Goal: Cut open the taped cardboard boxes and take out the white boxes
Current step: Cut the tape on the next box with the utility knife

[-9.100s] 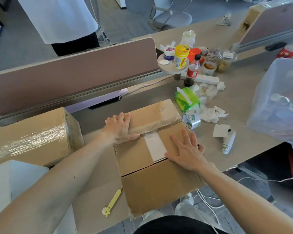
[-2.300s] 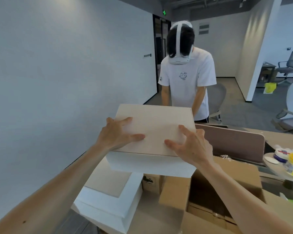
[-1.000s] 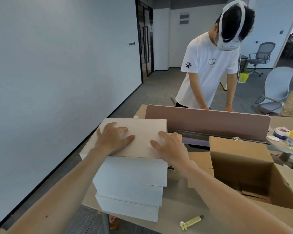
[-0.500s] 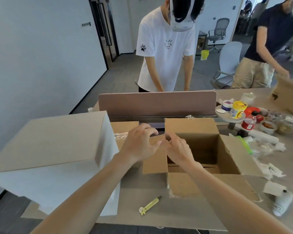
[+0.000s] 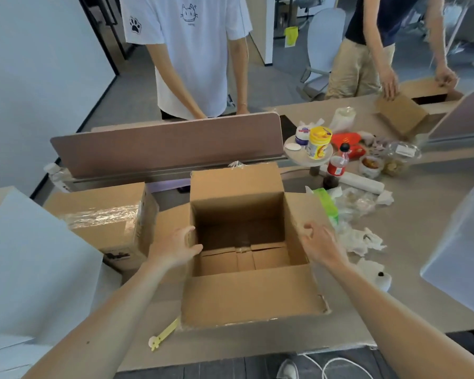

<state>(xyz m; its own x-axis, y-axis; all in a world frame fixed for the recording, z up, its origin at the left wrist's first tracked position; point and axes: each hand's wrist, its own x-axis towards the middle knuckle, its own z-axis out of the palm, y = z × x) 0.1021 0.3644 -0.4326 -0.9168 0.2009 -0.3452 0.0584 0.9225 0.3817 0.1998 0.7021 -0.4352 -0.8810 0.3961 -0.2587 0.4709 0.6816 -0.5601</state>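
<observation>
Beige desk (image 5: 422, 236) fills the view, backed by a brown divider panel (image 5: 164, 144) along its far side. At the centre stands the opened cardboard box (image 5: 246, 294), all four flaps folded outward; its inside shows only the brown bottom flaps, with no white box in it. The near flap reaches close to the desk's front edge, and a yellow cutter (image 5: 163, 335) lies just beside that flap's left corner, on a bare strip of desk.

The left hand (image 5: 175, 248) grips the box's left rim, thumb inside the wall and fingers outside it. The right hand (image 5: 320, 244) hovers over the right flap with fingers loosely spread, holding nothing; whether it touches the flap is unclear.

To the left, a second cardboard box (image 5: 107, 220), still wrapped in clear tape, sits just beside the open one, touching or nearly touching its left flap. A white box (image 5: 30, 269) fills the left edge of the view, close to the taped box.

On the right, crumpled tissues (image 5: 363, 240), a green pack (image 5: 327, 203), bottles and jars crowd the desk beyond the right flap, leaving little free surface there. Two other people stand across the desk, one handling another cardboard box (image 5: 402, 113) at the far right.
</observation>
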